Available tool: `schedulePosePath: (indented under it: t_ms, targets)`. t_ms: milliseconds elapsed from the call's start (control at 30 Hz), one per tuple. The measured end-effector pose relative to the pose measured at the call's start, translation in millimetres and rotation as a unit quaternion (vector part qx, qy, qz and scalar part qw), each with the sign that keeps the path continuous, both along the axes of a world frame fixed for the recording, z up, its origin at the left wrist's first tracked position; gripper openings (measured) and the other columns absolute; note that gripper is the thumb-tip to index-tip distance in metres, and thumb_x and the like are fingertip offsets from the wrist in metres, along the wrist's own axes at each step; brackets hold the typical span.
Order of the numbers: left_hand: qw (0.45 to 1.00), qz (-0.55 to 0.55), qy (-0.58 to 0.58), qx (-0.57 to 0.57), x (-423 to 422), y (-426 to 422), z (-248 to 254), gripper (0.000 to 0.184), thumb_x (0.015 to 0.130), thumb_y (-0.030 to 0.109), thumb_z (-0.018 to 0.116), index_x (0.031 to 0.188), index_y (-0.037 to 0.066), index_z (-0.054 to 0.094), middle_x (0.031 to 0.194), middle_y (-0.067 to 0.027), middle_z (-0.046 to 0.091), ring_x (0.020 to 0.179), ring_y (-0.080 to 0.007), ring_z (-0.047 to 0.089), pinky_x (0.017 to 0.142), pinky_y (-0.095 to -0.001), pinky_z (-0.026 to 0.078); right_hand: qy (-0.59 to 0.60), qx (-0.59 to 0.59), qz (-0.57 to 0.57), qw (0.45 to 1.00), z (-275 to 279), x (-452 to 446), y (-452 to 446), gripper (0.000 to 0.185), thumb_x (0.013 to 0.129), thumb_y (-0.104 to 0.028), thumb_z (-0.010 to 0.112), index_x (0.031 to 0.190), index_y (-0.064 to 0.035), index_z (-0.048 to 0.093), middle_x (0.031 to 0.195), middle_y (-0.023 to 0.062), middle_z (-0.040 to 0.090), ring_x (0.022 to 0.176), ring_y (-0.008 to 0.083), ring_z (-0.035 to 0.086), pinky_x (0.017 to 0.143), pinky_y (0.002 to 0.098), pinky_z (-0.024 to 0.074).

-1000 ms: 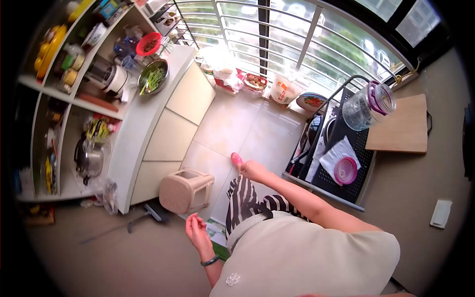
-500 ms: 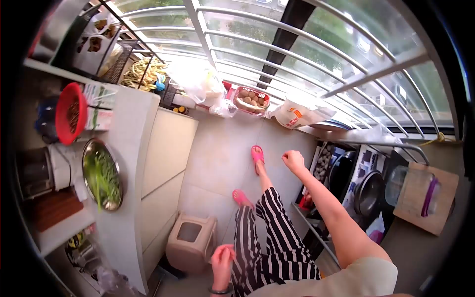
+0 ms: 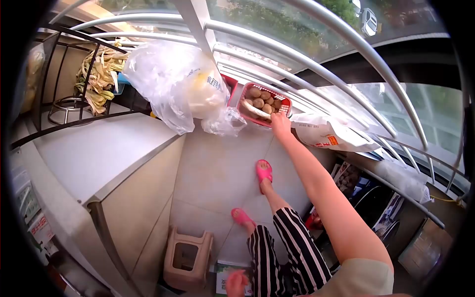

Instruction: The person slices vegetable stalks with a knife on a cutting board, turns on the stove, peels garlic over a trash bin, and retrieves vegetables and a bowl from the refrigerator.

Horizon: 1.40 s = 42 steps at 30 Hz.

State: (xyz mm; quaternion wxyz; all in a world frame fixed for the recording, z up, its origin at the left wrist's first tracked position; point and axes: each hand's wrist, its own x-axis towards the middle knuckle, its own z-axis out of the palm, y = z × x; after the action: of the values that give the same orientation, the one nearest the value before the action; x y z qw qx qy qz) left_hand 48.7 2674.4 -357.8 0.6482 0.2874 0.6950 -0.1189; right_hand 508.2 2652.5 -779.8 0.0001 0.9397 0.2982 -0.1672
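Observation:
A red plastic basket (image 3: 286,110) with several round brown potatoes (image 3: 258,103) stands by the window bars. My right hand (image 3: 281,124) is at the basket's near right edge, its fingers closed down at the rim; the fingertips are partly hidden, and no held object shows apart from the rim. Low in the view, my left hand (image 3: 236,283) hangs near my striped trouser leg, above a green and white box (image 3: 223,277); its fingers are blurred.
Left of the basket lies a large clear plastic bag (image 3: 163,84), to its right a white printed sack (image 3: 331,134). A beige stool (image 3: 174,257) stands on the floor by the cabinet (image 3: 143,198). A black rack (image 3: 386,183) is at the right.
My view has moved closer to the window. My right arm has reached forward to the basket, where before that hand was over the floor. My left hand stays low.

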Motion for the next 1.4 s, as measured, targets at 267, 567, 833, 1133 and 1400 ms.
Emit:
schedulePosePath:
  t_ms: [267,567,833,1133,1400]
  targets:
    - [0.996,0.071,0.06,-0.016,39,28,-12,0.018,0.098,0.017,0.052,0.084,0.009,0.059,0.07,0.0018,0.052,0.061,-0.0086,0.045,0.055,-0.0241,0.035,-0.046,-0.03,0.044,0.997,-58,14,12,0.021,0.071,-0.013,0.072,0.089,-0.0053,0.063,0.091,0.0097,0.065,0.096,0.0263,0.06,0.071,0.0365,0.0561]
    - [0.995,0.097,-0.004,0.014,37,31,-16,0.028,0.1,0.018,0.048,0.073,0.011,0.052,0.066,0.0025,0.048,0.059,-0.0074,0.04,0.054,-0.0245,0.031,-0.045,-0.054,0.084,0.994,-43,13,21,0.013,0.079,-0.01,0.06,0.078,-0.0052,0.072,0.091,0.0083,0.064,0.095,0.0248,0.059,0.069,0.036,0.0554]
    - [1.0,0.016,-0.008,-0.01,43,31,34,0.032,0.101,0.023,0.048,0.074,0.008,0.053,0.065,0.0019,0.048,0.059,-0.0069,0.04,0.056,-0.0237,0.032,0.336,0.105,-0.142,0.925,90,-4,-17,0.018,0.075,-0.018,0.072,0.084,-0.0031,0.072,0.073,0.0061,0.065,0.068,0.0198,0.06,0.064,0.036,0.0496]
    - [0.985,-0.02,-0.168,0.027,44,30,82,0.02,0.101,0.011,0.046,0.111,-0.001,0.058,0.084,-0.0019,0.055,0.076,-0.0093,0.049,0.071,-0.0238,0.042,0.64,0.369,-0.489,0.464,270,-91,-82,0.016,0.088,-0.017,0.069,0.095,-0.0034,0.067,0.078,0.0024,0.067,0.048,0.006,0.042,0.045,0.0208,0.0336]
    - [0.87,-0.318,-0.302,0.225,67,1,133,0.017,0.088,0.009,0.067,0.103,0.002,0.067,0.087,-0.0027,0.063,0.077,-0.0114,0.058,0.071,-0.0242,0.046,0.614,0.533,-0.473,0.338,465,-244,-150,0.014,0.091,-0.018,0.064,0.096,-0.0045,0.063,0.083,0.0023,0.066,0.066,0.0126,0.061,0.062,0.0252,0.0488]
